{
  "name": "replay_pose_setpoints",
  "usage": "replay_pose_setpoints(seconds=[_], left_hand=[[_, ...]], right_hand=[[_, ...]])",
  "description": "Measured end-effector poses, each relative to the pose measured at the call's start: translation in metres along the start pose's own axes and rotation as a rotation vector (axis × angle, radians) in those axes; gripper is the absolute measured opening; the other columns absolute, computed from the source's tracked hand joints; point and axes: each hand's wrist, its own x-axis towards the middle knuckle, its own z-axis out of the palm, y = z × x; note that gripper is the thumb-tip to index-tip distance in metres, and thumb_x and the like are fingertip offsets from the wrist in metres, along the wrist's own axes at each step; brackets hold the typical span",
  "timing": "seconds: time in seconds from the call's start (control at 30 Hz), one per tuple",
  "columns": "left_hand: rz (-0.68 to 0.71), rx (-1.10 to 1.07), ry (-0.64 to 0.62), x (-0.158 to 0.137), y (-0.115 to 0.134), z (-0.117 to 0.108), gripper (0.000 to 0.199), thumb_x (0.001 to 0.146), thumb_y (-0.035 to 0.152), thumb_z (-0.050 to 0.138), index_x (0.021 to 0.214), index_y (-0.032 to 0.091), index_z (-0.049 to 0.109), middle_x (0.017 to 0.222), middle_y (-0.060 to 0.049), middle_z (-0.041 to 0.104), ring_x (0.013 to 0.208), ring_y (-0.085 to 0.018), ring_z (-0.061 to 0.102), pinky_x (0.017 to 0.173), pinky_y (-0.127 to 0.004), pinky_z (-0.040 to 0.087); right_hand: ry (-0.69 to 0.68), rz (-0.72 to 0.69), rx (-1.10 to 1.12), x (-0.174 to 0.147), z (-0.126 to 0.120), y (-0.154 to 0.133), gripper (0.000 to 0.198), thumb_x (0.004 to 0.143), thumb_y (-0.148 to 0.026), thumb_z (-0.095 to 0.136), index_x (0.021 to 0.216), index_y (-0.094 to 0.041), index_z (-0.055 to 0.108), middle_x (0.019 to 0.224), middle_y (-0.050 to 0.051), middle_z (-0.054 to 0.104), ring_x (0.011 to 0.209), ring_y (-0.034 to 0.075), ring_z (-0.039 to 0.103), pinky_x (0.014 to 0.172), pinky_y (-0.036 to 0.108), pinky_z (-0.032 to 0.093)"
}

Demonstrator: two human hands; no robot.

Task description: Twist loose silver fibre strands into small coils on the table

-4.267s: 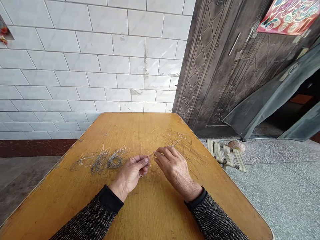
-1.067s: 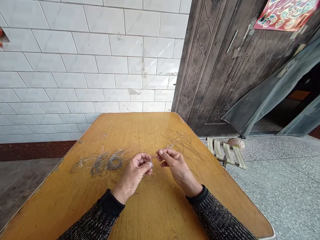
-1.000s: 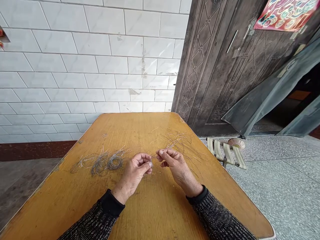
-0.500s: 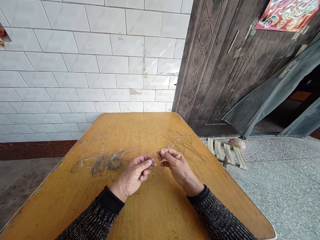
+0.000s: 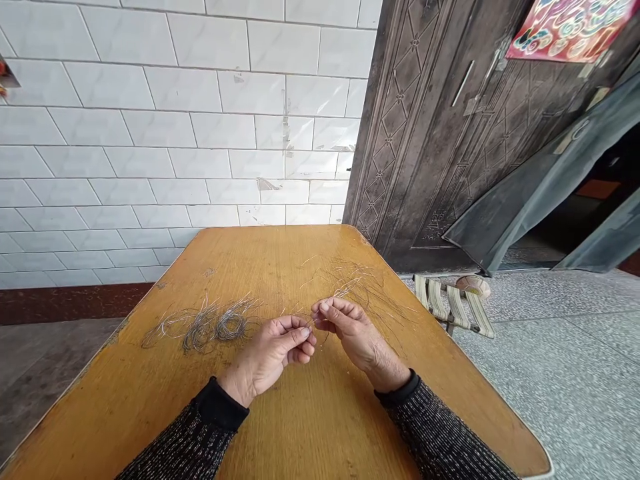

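Observation:
Over the middle of the table my left hand [image 5: 277,350] pinches a thin wire [image 5: 311,323] between thumb and forefinger. Close beside it, my right hand [image 5: 353,330] is closed too, its thumb and forefinger pinching the same wire or one crossing it; which, I cannot tell. Left of my left hand lie coils of thin grey wire [image 5: 231,323], several bundles with loose ends sticking up. Behind my right hand, loose straight wires [image 5: 357,283] spread across the table. The wire's ends inside my fingers are hidden.
The wooden table [image 5: 280,260] reaches to a white tiled wall [image 5: 200,127]. Right of the table stand a low stool with striped straps [image 5: 453,303] and a round pale object [image 5: 474,287] on the floor. A dark carved door [image 5: 400,133] and a grey curtain [image 5: 525,193] are behind.
My left hand has shifted slightly right and down, its fingertips nearer to my right hand. The fingers of my right hand have curled in more. The coils and loose wires lie as before.

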Motion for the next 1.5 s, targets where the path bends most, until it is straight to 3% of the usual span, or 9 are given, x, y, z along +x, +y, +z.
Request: replay_pose_setpoints(seconds=[0.13,0.5,0.9,1.17,1.33,1.5], left_hand=[[-0.055,-0.097,-0.064,-0.0002,0.0016,0.0001,0.019,0.071,0.025,0.069,0.082,0.01,0.067,0.072,-0.004,0.062,0.061,-0.008,0.054,0.057,-0.019,0.043],[-0.101,-0.126,-0.029,0.0013,0.0006,0.0003,0.015,0.065,0.021,0.073,0.075,0.011,0.067,0.065,-0.001,0.059,0.05,-0.004,0.05,0.048,-0.016,0.037],[-0.025,-0.001,0.016,-0.0013,0.0016,0.0042,0.018,0.067,0.029,0.068,0.068,0.013,0.059,0.062,0.003,0.051,0.044,-0.002,0.035,0.043,-0.017,0.023],[0.006,0.046,0.115,0.0,-0.0019,0.0074,0.016,0.066,0.029,0.065,0.064,0.015,0.057,0.056,0.004,0.048,0.042,-0.002,0.03,0.041,-0.018,0.017],[-0.014,0.0,0.114,-0.0011,-0.0001,0.0089,0.014,0.063,0.025,0.066,0.063,0.014,0.058,0.055,0.004,0.049,0.042,-0.002,0.032,0.041,-0.018,0.018],[-0.033,-0.109,0.084,-0.0007,0.001,0.0069,0.013,0.064,0.024,0.066,0.066,0.013,0.06,0.054,0.005,0.048,0.04,0.0,0.031,0.041,-0.016,0.021]], right_hand=[[-0.011,0.004,0.041,0.0012,-0.001,-0.0004,0.025,0.067,-0.044,0.068,0.068,-0.019,0.067,0.068,0.0,0.06,0.065,0.011,0.054,0.071,0.026,0.044],[-0.069,0.024,0.067,0.0004,-0.0013,-0.0007,0.026,0.07,-0.044,0.065,0.067,-0.018,0.066,0.065,-0.001,0.059,0.063,0.011,0.053,0.07,0.026,0.042],[-0.024,0.046,0.088,0.0009,0.0029,-0.0007,0.028,0.064,-0.045,0.07,0.062,-0.017,0.065,0.061,-0.001,0.057,0.06,0.01,0.051,0.064,0.024,0.042],[0.092,0.009,0.055,0.0007,0.0055,0.0018,0.025,0.059,-0.042,0.073,0.056,-0.018,0.065,0.062,-0.001,0.059,0.06,0.01,0.051,0.068,0.026,0.044],[0.117,0.012,0.079,0.0,0.0072,0.0005,0.024,0.056,-0.04,0.075,0.054,-0.018,0.065,0.06,-0.001,0.06,0.059,0.01,0.051,0.067,0.025,0.044],[0.122,0.111,0.201,0.0028,0.0077,0.0038,0.026,0.05,-0.039,0.078,0.056,-0.017,0.066,0.059,-0.001,0.06,0.056,0.009,0.051,0.062,0.024,0.043]])
